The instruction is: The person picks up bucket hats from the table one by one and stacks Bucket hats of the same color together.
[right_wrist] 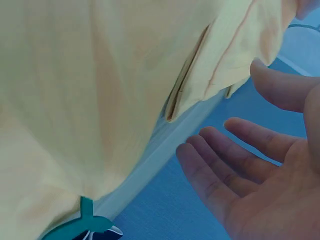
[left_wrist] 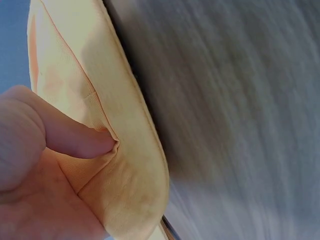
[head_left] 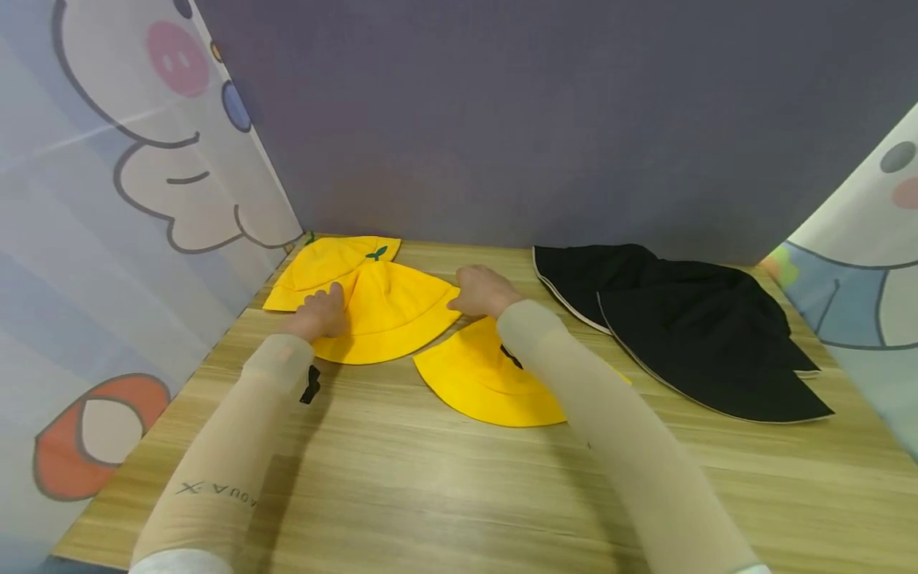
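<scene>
My left hand (head_left: pixel 320 312) pinches the left side of the middle yellow hat (head_left: pixel 387 311), which has a green sprout (head_left: pixel 377 253) at its top. In the left wrist view, the thumb (left_wrist: pixel 80 140) presses into the cloth just above the brim (left_wrist: pixel 135 165). My right hand (head_left: pixel 486 291) is by the right brim tip of that hat. The right wrist view shows its fingers (right_wrist: pixel 225 170) spread and apart from the cloth. Below the right forearm lies another yellow hat (head_left: pixel 488 383), partly hidden by the sleeve. A third yellow hat (head_left: pixel 330 267) lies behind the left hand.
Overlapping black hats (head_left: pixel 688 335) with pale edging lie on the right of the wooden table (head_left: pixel 402 478). A small black piece (head_left: pixel 310 385) shows beside the left wrist. A grey panel (head_left: pixel 502 119) stands at the back, with printed cartoon sheets (head_left: pixel 143 239) on both sides.
</scene>
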A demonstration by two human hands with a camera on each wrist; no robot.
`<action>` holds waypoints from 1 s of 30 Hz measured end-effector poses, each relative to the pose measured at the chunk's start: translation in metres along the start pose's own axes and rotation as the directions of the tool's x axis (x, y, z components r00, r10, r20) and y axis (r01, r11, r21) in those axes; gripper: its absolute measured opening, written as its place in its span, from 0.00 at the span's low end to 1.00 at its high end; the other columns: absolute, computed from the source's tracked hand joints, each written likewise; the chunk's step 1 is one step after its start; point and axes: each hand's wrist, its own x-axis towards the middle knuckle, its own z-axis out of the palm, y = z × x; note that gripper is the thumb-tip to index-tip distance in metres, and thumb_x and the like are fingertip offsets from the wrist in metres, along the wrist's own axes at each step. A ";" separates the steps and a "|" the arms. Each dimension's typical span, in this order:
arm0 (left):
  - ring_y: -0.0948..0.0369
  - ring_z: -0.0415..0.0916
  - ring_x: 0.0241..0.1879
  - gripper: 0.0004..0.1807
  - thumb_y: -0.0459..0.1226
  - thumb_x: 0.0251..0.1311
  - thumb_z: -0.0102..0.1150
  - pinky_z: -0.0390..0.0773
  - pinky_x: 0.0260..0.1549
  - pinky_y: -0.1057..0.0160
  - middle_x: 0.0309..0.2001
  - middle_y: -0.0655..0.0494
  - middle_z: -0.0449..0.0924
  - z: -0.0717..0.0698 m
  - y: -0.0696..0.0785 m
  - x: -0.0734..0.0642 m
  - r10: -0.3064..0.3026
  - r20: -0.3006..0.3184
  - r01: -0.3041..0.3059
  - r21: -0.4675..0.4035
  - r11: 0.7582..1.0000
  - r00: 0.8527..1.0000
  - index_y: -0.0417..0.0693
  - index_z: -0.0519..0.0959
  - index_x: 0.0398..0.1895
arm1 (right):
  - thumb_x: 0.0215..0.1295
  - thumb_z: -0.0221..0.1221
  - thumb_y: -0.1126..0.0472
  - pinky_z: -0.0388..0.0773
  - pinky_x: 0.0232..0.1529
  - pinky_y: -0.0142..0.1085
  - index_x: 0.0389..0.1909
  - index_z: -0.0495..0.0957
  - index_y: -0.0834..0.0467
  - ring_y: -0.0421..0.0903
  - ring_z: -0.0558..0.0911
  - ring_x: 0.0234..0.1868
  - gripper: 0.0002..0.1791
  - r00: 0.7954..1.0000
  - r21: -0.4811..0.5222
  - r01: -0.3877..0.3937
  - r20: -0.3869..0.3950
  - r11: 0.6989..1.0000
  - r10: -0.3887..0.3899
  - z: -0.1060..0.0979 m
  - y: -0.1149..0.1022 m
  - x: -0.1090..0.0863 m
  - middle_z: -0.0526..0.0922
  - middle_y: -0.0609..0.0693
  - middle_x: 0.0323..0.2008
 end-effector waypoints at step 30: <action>0.37 0.58 0.52 0.22 0.33 0.68 0.51 0.64 0.52 0.38 0.52 0.30 0.58 0.006 0.001 0.002 0.085 -0.041 -0.086 -0.005 0.996 0.996 0.34 0.53 0.56 | 0.66 0.68 0.49 0.72 0.61 0.48 0.56 0.80 0.58 0.58 0.71 0.62 0.24 0.994 -0.057 -0.083 0.060 0.995 0.086 0.020 -0.007 0.015 0.73 0.60 0.63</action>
